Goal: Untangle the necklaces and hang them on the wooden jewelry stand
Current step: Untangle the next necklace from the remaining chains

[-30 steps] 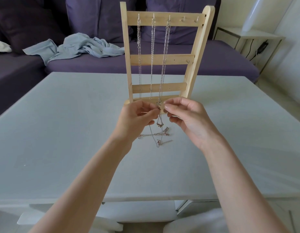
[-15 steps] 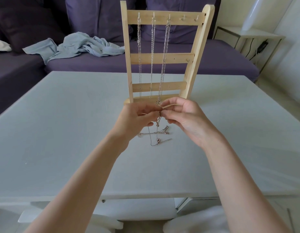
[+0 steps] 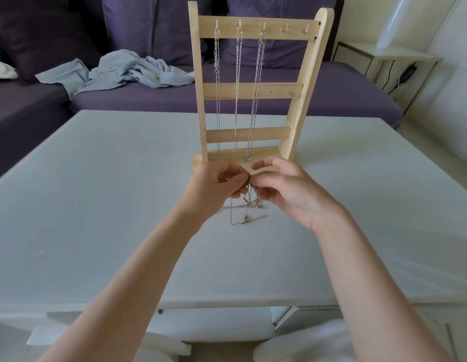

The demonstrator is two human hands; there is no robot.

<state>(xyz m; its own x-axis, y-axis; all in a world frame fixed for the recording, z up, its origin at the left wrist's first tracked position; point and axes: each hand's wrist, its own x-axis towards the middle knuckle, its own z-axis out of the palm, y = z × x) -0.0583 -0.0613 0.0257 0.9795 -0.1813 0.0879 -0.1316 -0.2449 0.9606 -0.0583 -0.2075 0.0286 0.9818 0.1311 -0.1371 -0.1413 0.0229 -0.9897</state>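
Observation:
A wooden jewelry stand [image 3: 253, 90] stands upright at the middle of the table. Three silver necklaces [image 3: 237, 74] hang from hooks on its top bar; the right one ends in a butterfly pendant [image 3: 247, 159]. Just in front of the stand's base, my left hand [image 3: 216, 186] and my right hand [image 3: 284, 189] meet fingertip to fingertip and pinch a thin chain. The tangled necklaces [image 3: 246, 210] dangle from that pinch and trail onto the table below, with a clasp and short extender chain lying loose.
The white table [image 3: 96, 205] carries only the stand and the chains. Behind it is a purple sofa [image 3: 331, 95] with a crumpled light-blue cloth [image 3: 127, 71]. A small white side table [image 3: 404, 58] with cables stands at the far right.
Both hands stay pinched on the chain in front of the stand. The dangling tangle has shifted slightly below the fingers, and the butterfly pendant now shows above the hands.

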